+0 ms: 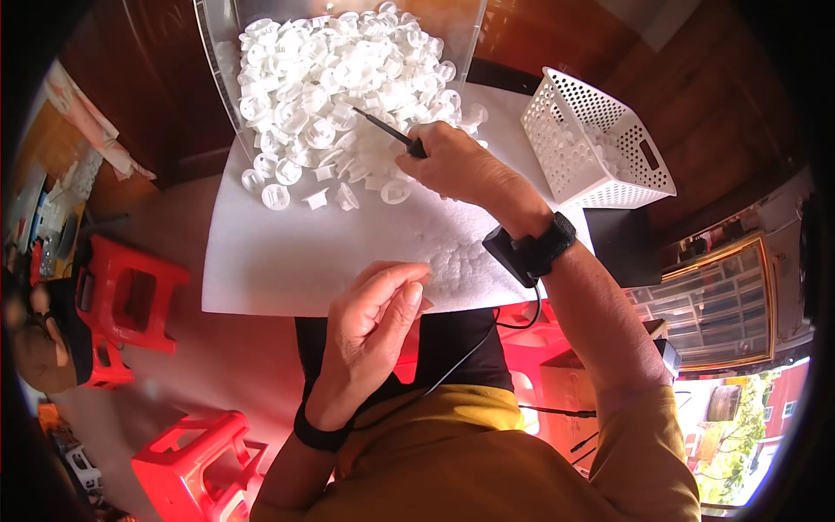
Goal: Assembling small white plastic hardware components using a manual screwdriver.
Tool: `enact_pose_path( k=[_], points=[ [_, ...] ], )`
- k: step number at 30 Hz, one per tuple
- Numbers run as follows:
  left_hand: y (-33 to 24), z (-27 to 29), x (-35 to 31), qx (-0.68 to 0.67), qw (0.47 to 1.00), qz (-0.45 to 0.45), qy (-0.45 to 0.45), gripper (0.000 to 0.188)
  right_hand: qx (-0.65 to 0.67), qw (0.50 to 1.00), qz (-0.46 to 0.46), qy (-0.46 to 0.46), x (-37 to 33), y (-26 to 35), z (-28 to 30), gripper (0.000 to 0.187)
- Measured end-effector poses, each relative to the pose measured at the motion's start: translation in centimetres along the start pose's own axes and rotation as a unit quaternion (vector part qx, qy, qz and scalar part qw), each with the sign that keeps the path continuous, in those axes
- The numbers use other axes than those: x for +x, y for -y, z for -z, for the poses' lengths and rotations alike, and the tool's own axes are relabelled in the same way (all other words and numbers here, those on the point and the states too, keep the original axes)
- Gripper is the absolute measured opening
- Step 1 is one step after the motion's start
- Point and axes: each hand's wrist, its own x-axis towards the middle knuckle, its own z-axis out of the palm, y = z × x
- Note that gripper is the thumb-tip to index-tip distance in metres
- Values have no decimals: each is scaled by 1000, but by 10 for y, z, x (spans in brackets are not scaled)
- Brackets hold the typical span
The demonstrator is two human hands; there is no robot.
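Note:
My right hand (454,165) is closed round the handle of a slim black pointed tool (389,129). Its thin tip reaches over a heap of small white round plastic parts (335,74). Whether the tip touches any part, I cannot tell. My left hand (370,326) is closer to me, at the front edge of the white foam-like table cover (270,270). Its fingers are curled, with the thumb pressed against them; what they hold, if anything, is hidden. Several loose parts, such as one white cap (276,197), lie in front of the heap.
Around the heap stands a clear plastic bin (211,70), open toward me. A white perforated basket (639,193) with small pale pieces inside is at the right. Red plastic stools (196,465) stand on the floor at left. A cable runs between my wrist straps.

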Motion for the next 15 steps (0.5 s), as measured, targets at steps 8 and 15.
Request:
enact_pose_path(
  k=[8, 15],
  points=[
    [7, 1, 6, -10, 1000, 0, 1, 21, -93, 993, 62, -39, 2, -7, 5, 28],
    [5, -1, 11, -53, 998, 45, -4, 29, -64, 993, 61, -74, -22, -21, 24, 27]
  ],
)
